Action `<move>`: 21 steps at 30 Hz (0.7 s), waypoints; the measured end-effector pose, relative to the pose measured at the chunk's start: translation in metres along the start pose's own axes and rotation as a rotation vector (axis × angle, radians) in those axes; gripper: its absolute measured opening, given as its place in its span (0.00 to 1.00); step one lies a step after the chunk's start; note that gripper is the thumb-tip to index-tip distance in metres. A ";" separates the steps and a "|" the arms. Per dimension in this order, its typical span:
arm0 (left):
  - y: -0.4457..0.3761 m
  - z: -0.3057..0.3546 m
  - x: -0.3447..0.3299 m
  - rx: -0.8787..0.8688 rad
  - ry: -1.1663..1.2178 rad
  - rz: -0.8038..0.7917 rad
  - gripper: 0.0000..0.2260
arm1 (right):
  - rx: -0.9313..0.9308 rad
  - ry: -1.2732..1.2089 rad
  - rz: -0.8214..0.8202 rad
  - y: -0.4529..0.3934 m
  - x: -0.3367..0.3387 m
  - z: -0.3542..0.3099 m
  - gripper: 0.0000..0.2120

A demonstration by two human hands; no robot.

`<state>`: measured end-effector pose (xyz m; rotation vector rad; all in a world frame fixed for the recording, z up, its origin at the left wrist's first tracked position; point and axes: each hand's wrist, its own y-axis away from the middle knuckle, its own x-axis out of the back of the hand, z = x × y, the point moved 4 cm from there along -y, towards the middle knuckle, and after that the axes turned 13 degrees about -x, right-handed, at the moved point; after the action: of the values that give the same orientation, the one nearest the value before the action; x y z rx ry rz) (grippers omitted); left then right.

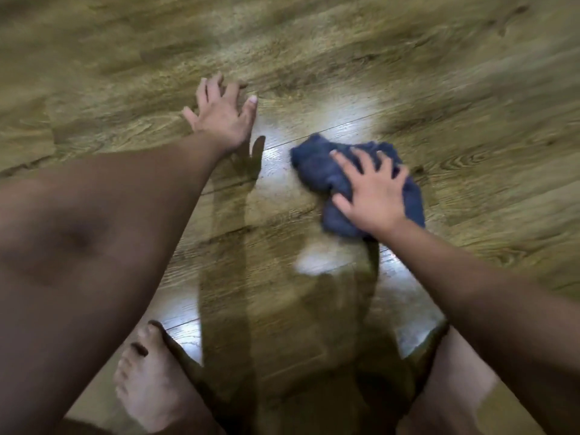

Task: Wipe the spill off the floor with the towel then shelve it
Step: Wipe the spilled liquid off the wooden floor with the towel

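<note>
A crumpled dark blue towel [320, 171] lies on the glossy wood-grain floor [376, 58]. My right hand [370, 189] presses flat on top of the towel with the fingers spread, covering its right half. My left hand [222, 114] rests flat on the bare floor to the left of the towel, fingers apart, holding nothing. A bright wet-looking sheen [317, 265] shows on the floor just below the towel and around it; whether it is spill or glare I cannot tell. The picture is blurred by motion.
My bare left foot [147, 378] is planted on the floor at the bottom, and my right leg [455, 381] is at the bottom right. Shadows of my arms fall across the boards between them. No shelf is in view.
</note>
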<state>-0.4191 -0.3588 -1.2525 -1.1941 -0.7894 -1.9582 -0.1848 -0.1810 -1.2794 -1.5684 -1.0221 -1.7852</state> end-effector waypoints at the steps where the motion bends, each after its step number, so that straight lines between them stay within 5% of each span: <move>1: -0.002 0.002 -0.002 -0.007 0.002 -0.004 0.23 | -0.150 -0.024 -0.013 -0.011 0.001 0.032 0.36; 6: 0.011 0.005 -0.026 0.020 0.008 -0.050 0.22 | -0.857 -0.217 -0.046 -0.021 0.001 0.185 0.34; 10: 0.019 0.008 -0.026 -0.009 -0.037 -0.134 0.22 | -1.051 -0.290 -0.033 0.005 -0.002 0.198 0.34; 15: 0.016 0.021 -0.028 -0.033 -0.009 -0.200 0.24 | -0.940 -0.285 0.019 0.029 -0.006 0.106 0.35; 21: 0.023 0.051 -0.050 -0.193 -0.022 -0.283 0.26 | -0.446 -0.165 -0.063 0.045 -0.002 -0.011 0.38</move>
<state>-0.3590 -0.3191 -1.2749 -1.2734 -0.8329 -2.2988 -0.1547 -0.2152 -1.2732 -1.9950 -0.7842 -2.0564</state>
